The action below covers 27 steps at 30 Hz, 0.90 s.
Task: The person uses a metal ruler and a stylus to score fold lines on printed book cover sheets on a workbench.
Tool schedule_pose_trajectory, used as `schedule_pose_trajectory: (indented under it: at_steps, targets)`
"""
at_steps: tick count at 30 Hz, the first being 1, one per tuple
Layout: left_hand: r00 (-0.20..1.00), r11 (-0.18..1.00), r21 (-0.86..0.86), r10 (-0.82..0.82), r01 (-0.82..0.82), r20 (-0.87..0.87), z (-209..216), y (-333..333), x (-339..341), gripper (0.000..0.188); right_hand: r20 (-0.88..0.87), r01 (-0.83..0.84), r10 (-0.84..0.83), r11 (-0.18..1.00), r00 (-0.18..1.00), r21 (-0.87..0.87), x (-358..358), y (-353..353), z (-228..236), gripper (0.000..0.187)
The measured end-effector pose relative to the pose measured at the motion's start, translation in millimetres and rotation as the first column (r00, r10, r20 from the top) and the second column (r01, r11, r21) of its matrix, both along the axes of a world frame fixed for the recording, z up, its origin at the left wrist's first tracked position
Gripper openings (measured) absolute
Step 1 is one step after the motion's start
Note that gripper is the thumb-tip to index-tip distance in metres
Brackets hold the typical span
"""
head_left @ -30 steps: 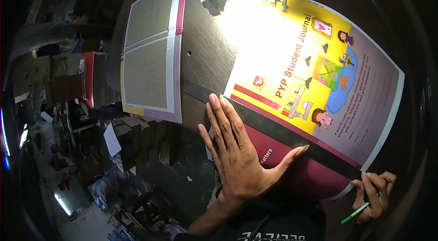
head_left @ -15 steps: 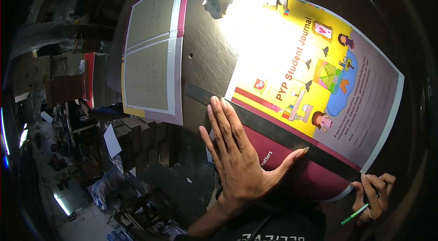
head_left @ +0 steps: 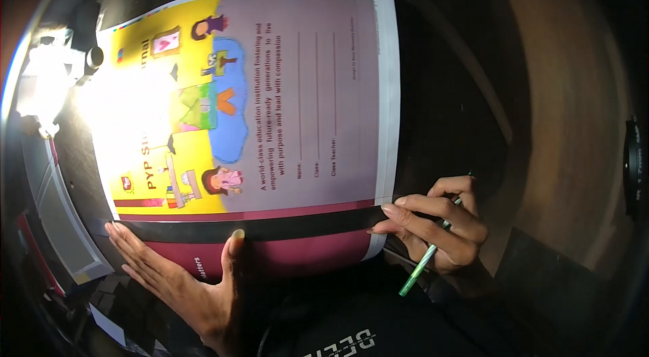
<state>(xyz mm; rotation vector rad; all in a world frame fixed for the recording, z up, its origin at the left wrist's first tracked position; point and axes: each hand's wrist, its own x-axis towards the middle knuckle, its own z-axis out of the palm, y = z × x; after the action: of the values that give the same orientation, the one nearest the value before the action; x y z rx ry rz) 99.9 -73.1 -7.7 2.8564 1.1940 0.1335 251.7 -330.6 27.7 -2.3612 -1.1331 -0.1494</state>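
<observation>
A large printed cover sheet (head_left: 324, 120) lies on the dark table, with a yellow illustrated part, a mauve part with ruled lines and a maroon strip nearest me. Across it runs a flat black straightedge (head_left: 304, 223), along the border of the maroon strip. My left hand (head_left: 186, 286) presses on the straightedge near its left end, fingers stretched and thumb spread. At its right end, the fingertips of my right hand (head_left: 439, 228) touch the sheet's white margin. A green pen (head_left: 422, 266) is tucked between the fingers of that hand, slanting down toward me.
A bright lamp (head_left: 51, 86) glares at the left and washes out part of the print. Below it lies a board-backed cover (head_left: 64, 222), grey with a pale border. Brown wood-like flooring (head_left: 568, 100) shows at the right.
The view has swung to the right, so the sheet and lamp appear farther left. Both hands keep their places on the straightedge and sheet edge, and the pen stays in my right hand.
</observation>
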Motion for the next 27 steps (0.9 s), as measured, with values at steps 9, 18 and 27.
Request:
schedule_pose_trajectory:
  at_steps: [9,18,27]
  targets:
    - [1.000,1.000,-0.012,-0.017,0.018,0.005,-1.6,7.1,1.4,0.122,0.017,0.007,-0.007,0.999,1.000,0.032,1.4,5.9,-0.4,0.032]
    - [1.000,0.990,-0.135,-0.025,0.024,-0.007,21.7,-6.0,6.6,0.130,-0.005,0.013,-0.013,1.000,1.000,0.006,-3.4,-2.1,2.5,0.029]
    - [0.998,0.961,-0.267,0.066,-0.067,-0.013,36.6,-7.3,14.1,0.146,-0.763,0.086,0.394,0.861,0.513,0.502,45.9,41.8,57.3,0.049]
